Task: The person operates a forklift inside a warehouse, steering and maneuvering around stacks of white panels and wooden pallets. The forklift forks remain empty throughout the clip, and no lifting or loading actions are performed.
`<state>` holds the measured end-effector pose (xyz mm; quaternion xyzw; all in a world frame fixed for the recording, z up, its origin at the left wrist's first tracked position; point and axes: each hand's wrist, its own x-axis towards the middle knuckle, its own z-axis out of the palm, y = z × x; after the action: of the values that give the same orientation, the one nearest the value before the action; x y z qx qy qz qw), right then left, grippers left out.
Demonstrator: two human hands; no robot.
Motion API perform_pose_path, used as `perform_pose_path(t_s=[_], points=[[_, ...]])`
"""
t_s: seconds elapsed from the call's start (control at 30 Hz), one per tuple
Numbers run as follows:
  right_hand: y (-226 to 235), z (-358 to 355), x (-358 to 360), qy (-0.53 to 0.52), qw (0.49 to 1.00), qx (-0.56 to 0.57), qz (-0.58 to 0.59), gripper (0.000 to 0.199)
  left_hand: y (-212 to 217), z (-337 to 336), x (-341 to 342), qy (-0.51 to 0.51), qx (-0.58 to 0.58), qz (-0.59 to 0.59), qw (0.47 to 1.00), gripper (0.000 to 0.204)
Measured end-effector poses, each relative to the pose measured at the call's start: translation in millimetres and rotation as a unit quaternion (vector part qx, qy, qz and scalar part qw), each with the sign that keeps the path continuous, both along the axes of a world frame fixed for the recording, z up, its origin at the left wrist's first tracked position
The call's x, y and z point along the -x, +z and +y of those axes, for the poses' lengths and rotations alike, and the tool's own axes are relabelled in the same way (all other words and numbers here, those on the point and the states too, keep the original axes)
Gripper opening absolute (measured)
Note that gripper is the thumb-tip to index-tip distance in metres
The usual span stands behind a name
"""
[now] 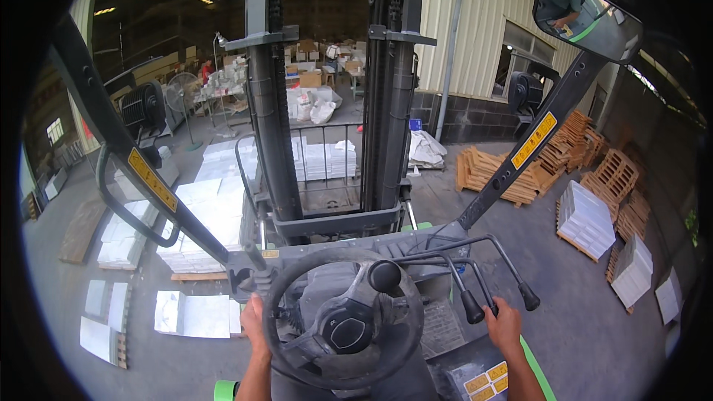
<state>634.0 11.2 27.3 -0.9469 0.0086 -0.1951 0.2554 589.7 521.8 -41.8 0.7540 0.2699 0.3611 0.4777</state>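
L hand [255, 323] @ wheel edge [272, 312], R hand [504, 324] on lever [484, 287], floor [529, 229] btwn pallets [494, 176]

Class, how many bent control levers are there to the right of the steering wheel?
3: the left lever, its knob beside the right hand; the middle lever, its end covered by that hand; the right lever, outermost.

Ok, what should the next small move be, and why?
Probably a slight nudge of the middle lever: the right hand is on it, the left hand is at the steering wheel, and white stacks show beyond the mast, so go gently.
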Motion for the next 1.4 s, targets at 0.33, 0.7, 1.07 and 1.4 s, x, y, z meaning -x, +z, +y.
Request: perform_pose_path(t_s=[0.33,0.7,1.07,1.4], points=[[-2,4,4,0.006,0.999,-0.007,-0.041,0.035,9,-7,7,0.013,0.005,-0.002,1.0,0.051],[-13,8,-5,-0.007,0.998,-0.058,-0.018,0.03,4,-2,-6,0.027,0.006,0.014,1.0,0.05],[-30,8,-15,-0.01,0.997,-0.055,-0.056,0.028,3,2,-20,0.01,0.027,0.007,1.0,0.05],[-28,6,-11,-0.014,0.998,-0.052,-0.045,0.03,-1,0,-15,0.012,0.022,0.018,1.0,0.049]])
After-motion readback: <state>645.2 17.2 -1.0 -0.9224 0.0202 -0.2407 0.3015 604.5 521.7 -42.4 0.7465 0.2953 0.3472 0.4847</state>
